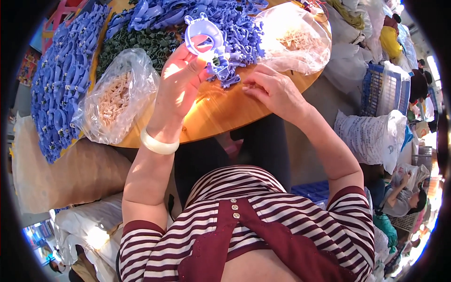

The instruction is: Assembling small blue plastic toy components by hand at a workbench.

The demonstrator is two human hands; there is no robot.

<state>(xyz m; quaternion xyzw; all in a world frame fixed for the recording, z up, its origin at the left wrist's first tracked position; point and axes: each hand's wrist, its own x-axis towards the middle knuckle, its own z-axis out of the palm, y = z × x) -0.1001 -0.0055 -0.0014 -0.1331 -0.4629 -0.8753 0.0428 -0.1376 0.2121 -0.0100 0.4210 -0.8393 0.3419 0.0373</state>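
My left hand [178,80] is raised above the near part of the round wooden table [230,113]. Between its thumb and fingers is a light purple plastic ring-shaped piece [210,29] with small ear-like bumps on top. A small dark bit shows near the thumb tip. To the right, my right hand [278,91] hovers low over the table edge, thumb and fingertips pinched together. What they hold, if anything, I cannot make out. Just beyond both hands lies a heap of small purple plastic pieces [242,40].
Dark green small parts [134,44] are piled at the back left. Clear bags of small beige pieces, a left bag [112,101] and a right bag [296,40], flank the heap. Rows of purple pieces [63,84] cover a surface at far left. A blue crate [380,89] and sacks [369,136] stand right.
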